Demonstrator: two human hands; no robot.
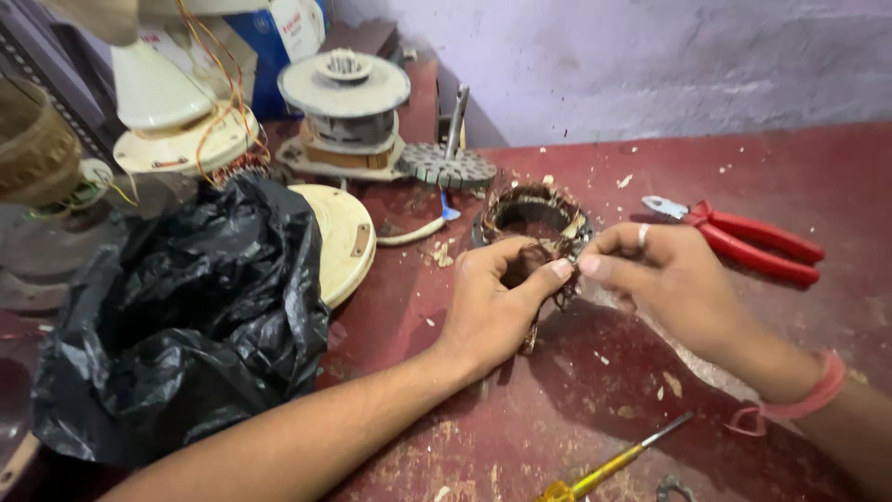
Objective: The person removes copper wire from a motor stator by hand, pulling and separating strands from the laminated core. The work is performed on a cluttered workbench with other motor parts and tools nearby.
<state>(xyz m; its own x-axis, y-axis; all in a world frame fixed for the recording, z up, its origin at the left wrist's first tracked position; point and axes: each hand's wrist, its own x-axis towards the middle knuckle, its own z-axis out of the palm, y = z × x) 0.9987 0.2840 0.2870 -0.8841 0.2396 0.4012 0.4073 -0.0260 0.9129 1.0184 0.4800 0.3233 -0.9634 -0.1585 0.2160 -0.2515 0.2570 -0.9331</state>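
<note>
On red bench, centre | stator ring [531, 216] lies flat — left hand [490, 302] and right hand [662, 279] both pinched on its tangled copper winding [539, 258] | step: stripping wire | next likely needs firm pull — pliers [748, 239] near

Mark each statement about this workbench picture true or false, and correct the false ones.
1. Both hands are at the ring-shaped motor winding. True: the left hand and right hand meet at its near edge.
2. The pliers have blue handles. False: the handles are red.
3. A black plastic bag lies to the left of the hands. True.
4. The right hand holds the screwdriver. False: it lies on the table, nearer the camera.
5. The right hand wears a ring. True.
</note>
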